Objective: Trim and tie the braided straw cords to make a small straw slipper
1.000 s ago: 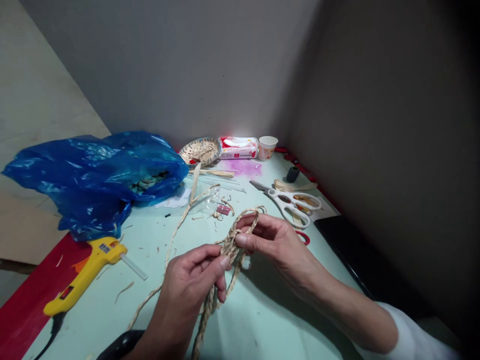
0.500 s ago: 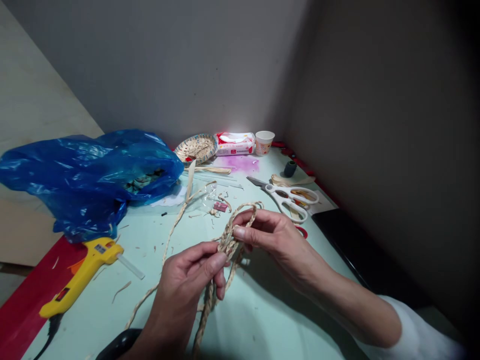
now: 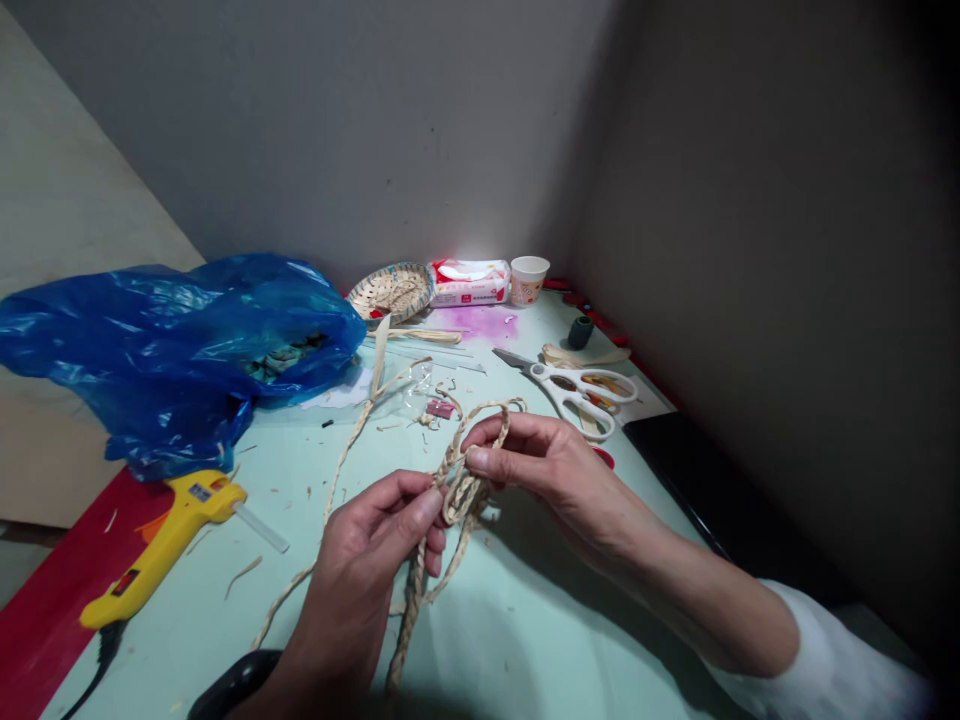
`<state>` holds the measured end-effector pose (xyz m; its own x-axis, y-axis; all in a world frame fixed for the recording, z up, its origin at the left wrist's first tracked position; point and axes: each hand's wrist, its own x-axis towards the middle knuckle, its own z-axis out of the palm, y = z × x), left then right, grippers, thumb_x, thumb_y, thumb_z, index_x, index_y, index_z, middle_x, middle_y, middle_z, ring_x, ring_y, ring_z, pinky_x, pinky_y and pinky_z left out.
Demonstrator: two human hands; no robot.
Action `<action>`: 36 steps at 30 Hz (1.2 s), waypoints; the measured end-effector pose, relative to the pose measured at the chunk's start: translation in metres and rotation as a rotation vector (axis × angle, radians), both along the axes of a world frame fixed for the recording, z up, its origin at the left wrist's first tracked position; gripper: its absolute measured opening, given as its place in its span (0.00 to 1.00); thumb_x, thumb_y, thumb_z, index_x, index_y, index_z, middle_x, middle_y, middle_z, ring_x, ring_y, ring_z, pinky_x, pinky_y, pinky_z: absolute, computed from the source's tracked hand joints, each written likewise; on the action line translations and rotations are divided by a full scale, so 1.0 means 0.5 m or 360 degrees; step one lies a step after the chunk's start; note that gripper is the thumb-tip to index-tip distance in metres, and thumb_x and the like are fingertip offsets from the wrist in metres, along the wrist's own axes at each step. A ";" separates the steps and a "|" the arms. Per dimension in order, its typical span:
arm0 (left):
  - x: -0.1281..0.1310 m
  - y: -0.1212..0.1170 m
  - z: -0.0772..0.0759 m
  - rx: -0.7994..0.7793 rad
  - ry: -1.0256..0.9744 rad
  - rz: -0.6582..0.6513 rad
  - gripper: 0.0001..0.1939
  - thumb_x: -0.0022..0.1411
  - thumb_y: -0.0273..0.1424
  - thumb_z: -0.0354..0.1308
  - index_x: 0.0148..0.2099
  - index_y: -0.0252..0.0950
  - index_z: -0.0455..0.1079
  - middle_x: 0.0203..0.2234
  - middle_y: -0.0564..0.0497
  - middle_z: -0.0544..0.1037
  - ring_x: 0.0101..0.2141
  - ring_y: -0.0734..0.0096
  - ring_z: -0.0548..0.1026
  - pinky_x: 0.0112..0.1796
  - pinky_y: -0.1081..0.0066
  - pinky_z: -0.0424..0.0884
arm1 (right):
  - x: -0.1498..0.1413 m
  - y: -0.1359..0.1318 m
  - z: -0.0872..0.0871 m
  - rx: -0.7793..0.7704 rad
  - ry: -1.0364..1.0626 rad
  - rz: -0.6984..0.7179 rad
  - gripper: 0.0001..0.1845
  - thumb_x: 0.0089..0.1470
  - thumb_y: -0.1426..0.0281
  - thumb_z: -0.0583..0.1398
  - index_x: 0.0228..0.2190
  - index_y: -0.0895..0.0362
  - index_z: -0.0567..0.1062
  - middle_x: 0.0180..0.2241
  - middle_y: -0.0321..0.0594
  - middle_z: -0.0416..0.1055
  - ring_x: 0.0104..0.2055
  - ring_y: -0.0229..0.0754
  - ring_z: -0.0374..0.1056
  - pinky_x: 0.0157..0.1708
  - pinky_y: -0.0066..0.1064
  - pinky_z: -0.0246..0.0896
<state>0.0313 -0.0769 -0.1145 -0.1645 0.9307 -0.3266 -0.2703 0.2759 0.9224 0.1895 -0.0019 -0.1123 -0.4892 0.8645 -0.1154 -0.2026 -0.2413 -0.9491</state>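
Both hands hold a braided straw cord, gathered into several loops above the table. My left hand pinches the cord at the left side of the loops between thumb and fingers. My right hand pinches a loop at the upper right, its thumb and fingertips closed on the braid. The tail of the braid hangs down below my left hand toward the near edge of the view. A thinner length of straw cord runs along the table left of my left hand.
White-handled scissors lie on the right, near a dark thread spool. A yellow glue gun and a blue plastic bag are on the left. At the back stand a woven basket, a tissue pack and a paper cup.
My left hand has shifted slightly left and up along the braid, and the loops between the hands have opened a little. My right hand keeps its pinch.
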 end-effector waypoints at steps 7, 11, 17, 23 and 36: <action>-0.009 0.009 -0.011 0.0097 0.0130 0.0082 0.09 0.55 0.34 0.67 0.35 0.34 0.75 0.25 0.52 0.78 0.26 0.73 0.71 0.29 0.75 0.69 | 0.002 0.002 0.002 -0.0030 -0.0036 0.0053 0.10 0.45 0.65 0.70 0.28 0.58 0.78 0.25 0.34 0.68 0.28 0.36 0.59 0.31 0.29 0.54; -0.018 0.024 -0.021 0.0200 0.0424 0.0040 0.13 0.57 0.35 0.64 0.44 0.36 0.71 0.24 0.54 0.75 0.26 0.71 0.72 0.29 0.72 0.70 | 0.000 0.006 0.001 -0.0113 -0.0037 0.0028 0.13 0.43 0.64 0.71 0.28 0.59 0.78 0.25 0.33 0.68 0.28 0.35 0.59 0.31 0.29 0.52; -0.046 0.080 -0.012 0.0481 0.1058 0.0139 0.07 0.54 0.30 0.65 0.36 0.39 0.71 0.30 0.53 0.74 0.32 0.66 0.70 0.36 0.70 0.66 | 0.001 0.014 -0.008 -0.0072 -0.0012 0.0060 0.15 0.43 0.62 0.71 0.29 0.60 0.77 0.24 0.33 0.68 0.26 0.34 0.57 0.30 0.29 0.49; -0.028 0.080 0.012 0.0646 0.1220 -0.0113 0.06 0.57 0.31 0.63 0.29 0.41 0.79 0.29 0.50 0.79 0.35 0.61 0.73 0.39 0.69 0.65 | 0.000 0.026 -0.018 -0.0020 -0.0054 -0.0067 0.17 0.42 0.59 0.71 0.27 0.60 0.77 0.22 0.32 0.67 0.25 0.35 0.57 0.28 0.29 0.51; -0.018 0.070 -0.024 -0.0012 0.0070 -0.0247 0.12 0.51 0.35 0.70 0.31 0.31 0.74 0.12 0.59 0.65 0.14 0.84 0.58 0.17 0.80 0.51 | -0.005 0.018 -0.015 -0.0034 -0.0039 -0.0101 0.17 0.45 0.61 0.70 0.34 0.60 0.77 0.25 0.33 0.71 0.27 0.35 0.60 0.31 0.28 0.52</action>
